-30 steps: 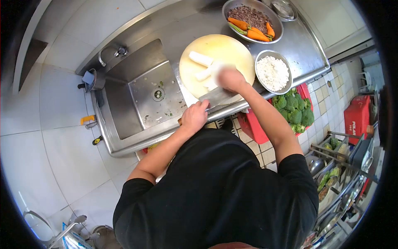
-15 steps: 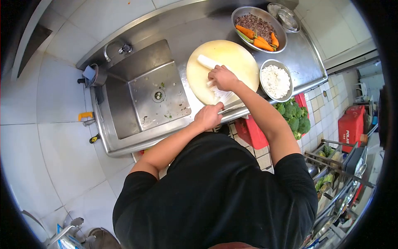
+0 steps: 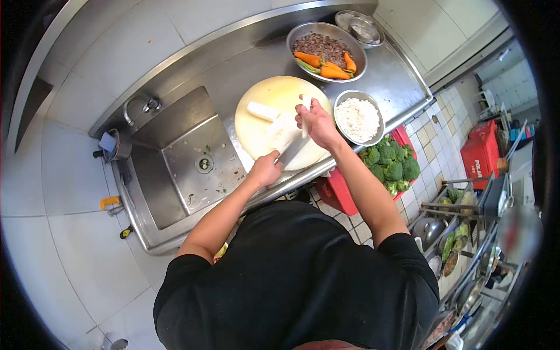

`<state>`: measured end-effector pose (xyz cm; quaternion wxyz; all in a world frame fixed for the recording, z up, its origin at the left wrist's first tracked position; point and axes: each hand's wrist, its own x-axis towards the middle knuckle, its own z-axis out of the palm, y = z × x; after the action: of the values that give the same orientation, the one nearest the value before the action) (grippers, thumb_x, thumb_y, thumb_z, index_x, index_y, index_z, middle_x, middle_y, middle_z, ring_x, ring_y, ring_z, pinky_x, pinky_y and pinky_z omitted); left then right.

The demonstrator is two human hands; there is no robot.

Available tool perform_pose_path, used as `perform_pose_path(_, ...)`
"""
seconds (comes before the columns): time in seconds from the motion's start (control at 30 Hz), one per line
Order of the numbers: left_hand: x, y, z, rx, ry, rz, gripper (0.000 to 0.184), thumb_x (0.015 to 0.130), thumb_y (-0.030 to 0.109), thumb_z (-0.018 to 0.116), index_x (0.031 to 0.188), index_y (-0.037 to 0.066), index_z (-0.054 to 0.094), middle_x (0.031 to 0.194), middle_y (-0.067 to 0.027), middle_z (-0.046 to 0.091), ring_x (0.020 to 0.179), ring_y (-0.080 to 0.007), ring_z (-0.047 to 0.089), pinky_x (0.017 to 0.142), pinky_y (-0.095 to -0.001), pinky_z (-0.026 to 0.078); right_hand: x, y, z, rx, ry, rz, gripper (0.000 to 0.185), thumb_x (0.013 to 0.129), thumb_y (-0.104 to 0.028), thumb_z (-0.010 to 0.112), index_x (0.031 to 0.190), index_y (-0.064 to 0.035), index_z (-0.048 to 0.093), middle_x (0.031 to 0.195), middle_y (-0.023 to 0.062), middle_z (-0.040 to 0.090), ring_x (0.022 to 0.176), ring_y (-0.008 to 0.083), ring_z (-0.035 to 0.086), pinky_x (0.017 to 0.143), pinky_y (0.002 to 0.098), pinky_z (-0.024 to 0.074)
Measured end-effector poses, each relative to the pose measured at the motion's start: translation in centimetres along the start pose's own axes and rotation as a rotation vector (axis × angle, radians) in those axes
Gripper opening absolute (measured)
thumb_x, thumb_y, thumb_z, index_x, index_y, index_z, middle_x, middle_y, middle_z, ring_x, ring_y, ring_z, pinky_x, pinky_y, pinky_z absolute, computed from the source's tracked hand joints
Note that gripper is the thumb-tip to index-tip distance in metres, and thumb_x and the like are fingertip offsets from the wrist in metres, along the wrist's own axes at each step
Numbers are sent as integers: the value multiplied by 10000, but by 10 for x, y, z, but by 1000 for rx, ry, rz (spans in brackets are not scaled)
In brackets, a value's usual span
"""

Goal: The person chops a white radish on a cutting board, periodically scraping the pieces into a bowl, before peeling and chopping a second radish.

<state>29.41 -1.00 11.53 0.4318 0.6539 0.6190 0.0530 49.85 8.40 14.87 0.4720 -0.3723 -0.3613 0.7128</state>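
My left hand [image 3: 265, 170] is closed round the handle of a knife [image 3: 293, 150], whose broad blade points up and right over the near edge of the round cutting board [image 3: 251, 140]. Between the fingers of my right hand [image 3: 319, 123] is a white radish piece [image 3: 305, 114], long and flat-sided, held up above the board's right side. A thick white radish chunk [image 3: 263, 111] lies on the board, with paler cut pieces [image 3: 280, 129] just below it. These touch neither hand.
A steel bowl of white diced pieces [image 3: 357, 120] stands right of the board. Behind it, a larger bowl [image 3: 363, 67] holds carrots over brownish bits. The sink [image 3: 186, 146] is at left. Broccoli [image 3: 392, 164] sits in a red crate below the counter's right edge.
My right hand has come up from the board with the white radish piece in it. The knife blade now shows more fully in my left hand. The whole view has shifted.
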Motion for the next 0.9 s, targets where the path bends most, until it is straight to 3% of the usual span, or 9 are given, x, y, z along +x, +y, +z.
perform_pose_path(0.1, 3, -5, 1, -2, 81, -1, 399, 970, 217, 610, 1334, 54, 610, 1154, -317, 706, 1101, -471, 687, 983, -520, 535, -8, 17, -24, -83, 18, -78, 415, 1075, -147, 610, 1426, -67, 403, 1046, 10, 588, 854, 95, 557, 775, 287, 511)
perform_pose_path(0.27, 7, -7, 1, 13, 101, 0, 358, 976, 223, 595, 1286, 44, 607, 1137, -313, 707, 1091, -485, 680, 976, -537, 530, -26, 25, -45, -296, 8, -95, 293, 1072, -145, 612, 1337, -74, 510, 1046, -8, 597, 862, 86, 561, 787, 277, 494)
perform_pose_path(0.37, 7, -4, 1, 16, 91, 4, 324, 983, 224, 590, 1248, 38, 605, 1111, -311, 710, 1072, -493, 679, 965, -547, 531, -18, 49, -66, -498, -62, -163, 376, 1035, -108, 645, 1382, -59, 508, 1123, 69, 671, 996, 195, 648, 842, 363, 517)
perform_pose_path(0.47, 6, -3, 1, 43, 82, 0, 305, 992, 220, 584, 1234, 35, 592, 1089, -316, 710, 1049, -499, 682, 949, -557, 532, -25, 41, -70, -1028, -128, -26, 469, 945, -115, 723, 1364, -56, 521, 1181, 159, 683, 1143, 320, 651, 959, 448, 488)
perform_pose_path(0.57, 6, -3, 3, 96, 55, 2, 314, 997, 206, 574, 1259, 34, 565, 1071, -325, 708, 1030, -505, 684, 935, -565, 533, -23, 40, -68, -1512, -387, -44, 574, 823, -116, 783, 1338, -64, 535, 1184, 191, 673, 1209, 382, 609, 1062, 490, 423)
perform_pose_path(0.6, 5, -3, 5, 112, 56, 10, 317, 998, 201, 571, 1266, 31, 555, 1065, -327, 708, 1025, -507, 685, 930, -568, 533, -23, 45, -68, -1607, -473, -68, 611, 755, -108, 797, 1310, -79, 543, 1255, 149, 646, 1256, 360, 572, 1106, 491, 385)
perform_pose_path(0.7, 5, -3, 1, 149, 28, 16, 330, 998, 184, 560, 1279, 13, 532, 1054, -329, 708, 1013, -512, 685, 921, -574, 532, -32, 47, -78, -1709, -339, -290, 641, 749, -85, 795, 1342, -127, 553, 1318, 125, 602, 1284, 364, 533, 1097, 473, 397)
perform_pose_path(0.83, 1, -6, 0, 176, 12, 33, 328, 994, 162, 541, 1266, -21, 528, 1052, -335, 705, 1002, -511, 686, 911, -582, 529, -42, 46, -96, -1550, -112, -117, 501, 773, -62, 803, 1254, -164, 703, 1333, 124, 577, 1256, 370, 527, 1103, 472, 439)
perform_pose_path(0.9, -9, -3, 0, 227, -13, 6, 348, 991, 161, 549, 1282, -26, 517, 1031, -344, 702, 985, -519, 684, 898, -591, 526, -40, 61, -100, -1466, -125, -176, 407, 806, -52, 779, 1202, -136, 738, 1346, 128, 576, 1213, 381, 547, 1087, 463, 474)
